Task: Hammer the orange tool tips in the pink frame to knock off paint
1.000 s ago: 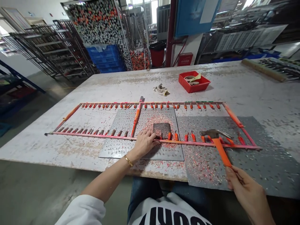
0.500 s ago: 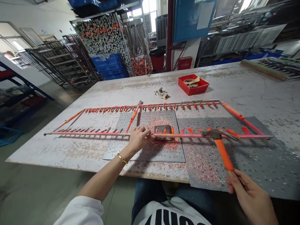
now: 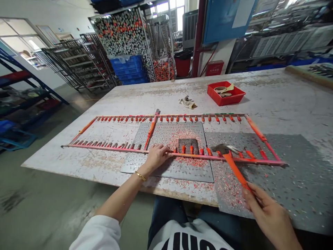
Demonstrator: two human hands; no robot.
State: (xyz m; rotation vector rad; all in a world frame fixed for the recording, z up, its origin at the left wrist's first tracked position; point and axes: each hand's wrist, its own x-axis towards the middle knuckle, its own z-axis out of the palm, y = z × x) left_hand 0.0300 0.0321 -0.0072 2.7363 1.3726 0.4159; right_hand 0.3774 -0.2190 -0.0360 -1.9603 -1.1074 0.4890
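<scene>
A long paint-coated metal frame (image 3: 125, 150) in pink and orange lies across the table, with rows of orange-coated pegs along its near and far bars. My left hand (image 3: 157, 155) closes its fingers on the near bar, left of a small dark block (image 3: 187, 141) beneath the pegs. In my right hand (image 3: 267, 208) is a claw hammer (image 3: 235, 171) with an orange handle, gripped near its end. The hammer's metal head is over the right part of the near bar; whether it touches cannot be told. Pink and white paint chips surround the block.
Two grey textured metal plates (image 3: 166, 170) lie on the white table (image 3: 85, 163). Behind the frame are a crumpled glove (image 3: 187, 102) and a red tray (image 3: 226, 100) with tape rolls. Blue crates (image 3: 127, 69) and racks stand beyond the table.
The hammer has moved left along the near bar. The frame's right end has come nearer to me. My left hand stays on the bar; the whole view has shifted slightly.
</scene>
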